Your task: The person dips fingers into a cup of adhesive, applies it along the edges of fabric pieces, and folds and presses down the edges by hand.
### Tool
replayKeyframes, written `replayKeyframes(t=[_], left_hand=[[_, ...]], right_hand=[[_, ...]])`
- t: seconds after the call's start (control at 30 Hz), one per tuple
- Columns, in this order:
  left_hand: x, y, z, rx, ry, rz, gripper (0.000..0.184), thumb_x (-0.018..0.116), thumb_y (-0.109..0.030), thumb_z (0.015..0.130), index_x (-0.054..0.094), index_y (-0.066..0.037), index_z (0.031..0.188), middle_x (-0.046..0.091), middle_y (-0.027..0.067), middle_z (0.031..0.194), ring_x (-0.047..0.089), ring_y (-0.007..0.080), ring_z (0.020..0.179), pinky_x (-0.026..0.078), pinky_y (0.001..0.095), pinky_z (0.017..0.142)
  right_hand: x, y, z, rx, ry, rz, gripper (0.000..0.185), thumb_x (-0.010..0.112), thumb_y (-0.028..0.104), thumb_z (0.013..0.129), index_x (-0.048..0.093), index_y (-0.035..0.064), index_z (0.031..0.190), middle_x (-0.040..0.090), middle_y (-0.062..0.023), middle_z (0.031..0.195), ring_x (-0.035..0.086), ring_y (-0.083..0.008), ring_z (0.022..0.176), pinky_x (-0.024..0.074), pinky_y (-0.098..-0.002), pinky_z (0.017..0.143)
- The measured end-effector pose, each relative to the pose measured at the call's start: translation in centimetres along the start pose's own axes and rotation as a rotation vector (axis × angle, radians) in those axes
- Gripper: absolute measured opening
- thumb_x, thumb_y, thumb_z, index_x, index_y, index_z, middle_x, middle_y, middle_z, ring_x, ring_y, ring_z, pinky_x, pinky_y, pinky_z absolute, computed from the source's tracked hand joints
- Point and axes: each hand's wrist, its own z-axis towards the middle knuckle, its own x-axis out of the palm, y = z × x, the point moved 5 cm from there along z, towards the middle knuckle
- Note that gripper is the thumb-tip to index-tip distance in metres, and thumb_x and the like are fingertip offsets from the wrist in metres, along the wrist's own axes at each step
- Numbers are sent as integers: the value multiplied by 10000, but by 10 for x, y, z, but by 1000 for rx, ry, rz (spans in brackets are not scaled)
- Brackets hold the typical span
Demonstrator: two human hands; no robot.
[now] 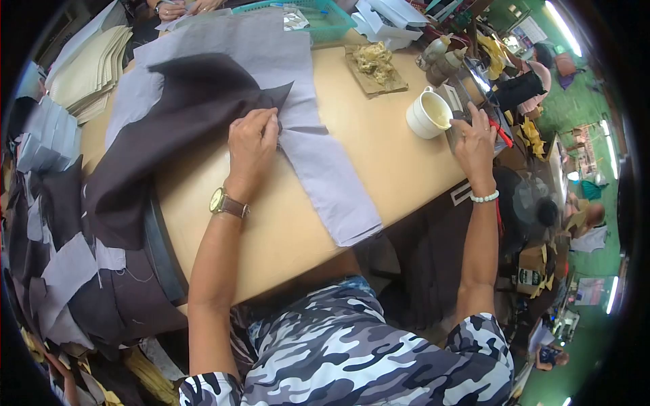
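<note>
My left hand (254, 145) is closed on the edge of a dark brown fabric piece (196, 101), near its pointed corner. Beneath this piece lies a light grey fabric panel (325, 176), spread across the table and reaching toward its front edge. On the right, my right hand (475, 145) is at the rim of a white cup (421, 122). Its fingers are spread, with a thumb or fingertip at the rim; whether it touches is hard to make out. Pale yellowish stuff coats the inside of the cup.
A board with a crumpled yellowish mass (374, 61) and two bottles (443, 61) stand at the back right. Behind is a green basket (325, 24); another person's hands (183, 8) show at the top. Stacked sheets (91, 68) and dark cloth (122, 291) flank the left side.
</note>
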Motion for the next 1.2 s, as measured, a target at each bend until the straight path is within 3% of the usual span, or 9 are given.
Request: replayKeyframes(t=[0.13,0.23,0.27,0.43,0.57,0.77,0.87,1.2], left_hand=[[-2,12,3,-111,104,-179,271,483,-144,894,646,28,1024,669,141,975,635,214,885,463,286,804],[-10,11,4,-210,230,-256,263,504,-111,871,636,39,1043,653,139,1040,617,218,934,457,288,831],[-10,13,5,-199,242,-266,268,519,-115,863,634,38,1049,647,143,1061,614,224,954,455,291,844],[-9,13,6,-125,314,-179,315,596,-146,815,631,29,1075,619,166,1145,601,263,1046,446,311,901],[-9,17,7,-70,347,-161,318,631,-143,775,650,15,1051,605,178,1171,603,298,1050,451,346,915],[-7,17,3,-5,272,-10,268,599,-121,767,676,7,990,615,186,1141,572,318,1089,429,372,954],[-6,13,2,62,281,69,266,597,-118,770,677,6,991,617,181,1140,534,311,1145,406,379,982],[-5,26,-1,81,382,89,252,559,-80,842,652,-20,1069,588,153,1196,468,289,1223,379,400,1000]], right_hand=[[-5,20,-3,-2,118,-30,295,496,13,749,702,113,936,444,-136,1357,352,-364,1290,243,-583,1044],[-9,40,1,-67,155,-43,284,508,21,735,703,97,928,461,-138,1339,360,-359,1281,247,-606,1024],[-17,55,3,-156,138,8,319,495,0,719,686,76,963,497,-152,1288,417,-351,1230,306,-548,1013],[-39,166,11,-337,20,849,435,422,-92,691,630,43,1049,567,-183,1136,555,-328,1039,445,-364,901],[-11,239,9,-354,284,1304,401,403,-99,702,612,-12,1033,600,-160,982,593,-275,851,477,-354,797],[30,251,0,-260,210,1319,384,406,-99,707,625,-9,1009,594,-134,899,582,-258,808,476,-342,771],[30,253,3,-230,278,1301,371,416,-92,724,637,6,1007,592,-135,908,583,-269,830,473,-353,774],[30,258,0,-305,199,1110,324,445,-47,753,651,20,995,580,-137,981,573,-313,899,460,-383,806]])
